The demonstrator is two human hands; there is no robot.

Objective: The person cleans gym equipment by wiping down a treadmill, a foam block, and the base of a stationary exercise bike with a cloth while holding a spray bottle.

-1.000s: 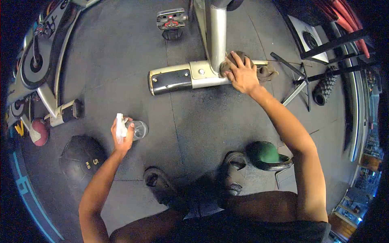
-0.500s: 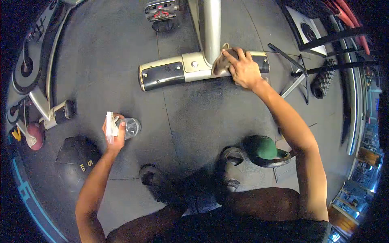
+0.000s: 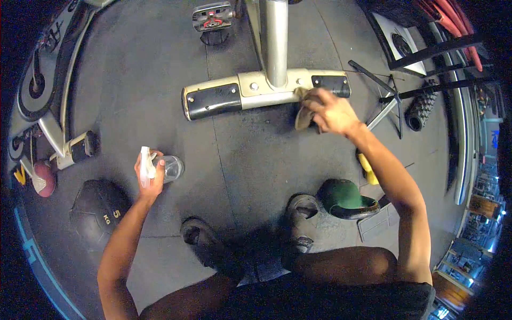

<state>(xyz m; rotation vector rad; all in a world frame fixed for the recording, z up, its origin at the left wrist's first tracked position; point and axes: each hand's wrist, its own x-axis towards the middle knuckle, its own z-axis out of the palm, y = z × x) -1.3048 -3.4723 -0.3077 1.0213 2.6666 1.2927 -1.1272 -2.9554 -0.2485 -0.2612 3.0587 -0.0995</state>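
Observation:
A clear spray bottle with a white trigger head is held in my left hand, over the floor at left of centre. My right hand grips a brown cloth, which hangs at the front edge of the machine's base bar, just right of the upright post. The bar is cream and silver with a black plate at each end. My right fingers are curled round the cloth, and its upper end reaches the bar's front face.
A black medicine ball rests at lower left, near another machine. A green kettlebell is beside my right shoe. Further right are a yellow object, a metal stand and a black foam roller.
My right hand has pulled the cloth back toward me from the top of the bar, exposing the bar's right part. My left hand still holds the bottle at nearly the same place.

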